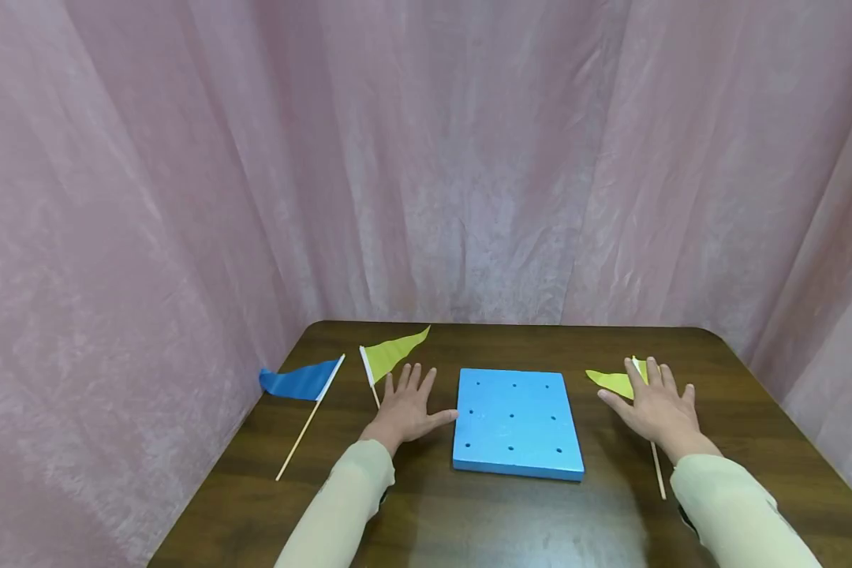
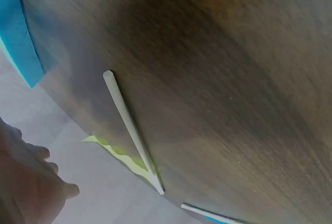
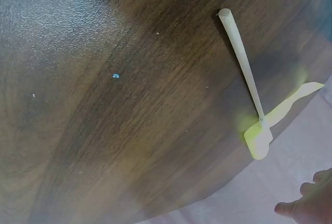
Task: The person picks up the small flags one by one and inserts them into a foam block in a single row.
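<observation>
The left hand (image 1: 405,409) lies flat and relaxed on the table (image 1: 468,513), fingers spread and holding nothing, its thumb tip at the left edge of the blue board (image 1: 517,424) and a yellow flag (image 1: 392,355) just beyond its fingers. The right hand (image 1: 655,409) is likewise flat and released, resting over the stick of a second yellow flag (image 1: 614,383) right of the board. A blue flag (image 1: 300,382) lies further left, near the table edge.

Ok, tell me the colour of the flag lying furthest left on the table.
Blue flag, on a light wooden stick; the head view shows it best.
</observation>
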A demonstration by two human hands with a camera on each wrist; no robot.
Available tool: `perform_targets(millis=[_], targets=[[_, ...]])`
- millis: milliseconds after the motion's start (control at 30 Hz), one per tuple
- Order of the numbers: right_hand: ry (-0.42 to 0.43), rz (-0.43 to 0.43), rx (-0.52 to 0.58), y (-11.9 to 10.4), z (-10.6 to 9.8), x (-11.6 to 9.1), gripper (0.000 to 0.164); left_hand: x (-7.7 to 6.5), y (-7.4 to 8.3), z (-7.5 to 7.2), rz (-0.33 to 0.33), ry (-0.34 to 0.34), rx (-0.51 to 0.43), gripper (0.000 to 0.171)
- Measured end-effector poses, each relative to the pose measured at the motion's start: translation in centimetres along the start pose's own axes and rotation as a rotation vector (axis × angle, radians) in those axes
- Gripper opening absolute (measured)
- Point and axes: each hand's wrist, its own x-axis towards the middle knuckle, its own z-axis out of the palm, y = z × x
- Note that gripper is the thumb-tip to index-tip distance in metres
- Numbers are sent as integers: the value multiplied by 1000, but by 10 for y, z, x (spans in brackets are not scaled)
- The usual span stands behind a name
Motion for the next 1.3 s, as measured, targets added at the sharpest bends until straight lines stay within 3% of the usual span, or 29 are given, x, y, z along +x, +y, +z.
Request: perform_targets(millis=[600, 900, 1300], targets=[[16, 80, 16, 13, -3, -5, 98, -4, 6, 1, 101, -83, -54, 103], [-5, 84, 36, 17, -1, -11, 97, -9, 7, 8, 127, -123, -92, 102], [-45, 120, 156, 25, 1, -18, 87, -11, 9, 17, 122, -155, -115, 105]])
